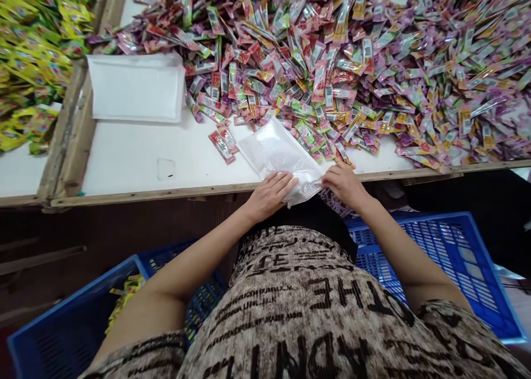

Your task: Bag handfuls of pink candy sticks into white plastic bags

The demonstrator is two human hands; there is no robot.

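Head view: clear crinkled plastic bag [282,157] laid flat at the near edge of the white counter [133,157], mouth end overhanging toward the body, likely for easy reach. Left hand [269,193] pressed flat on the bag's near end, fingers spread, pinning it; right hand [344,182] curled at its right corner, seemingly pinching the film. Heaped colourful narrow foil sachets [332,63] just beyond, touching the bag's far edge. Stack of flat white bags [136,88] to the left; blue slatted plastic crates [448,257] below either side.

The person's patterned garment [315,307] bears upside-down lettering, with "THE" readable; print on the sachets [332,63] is too small.
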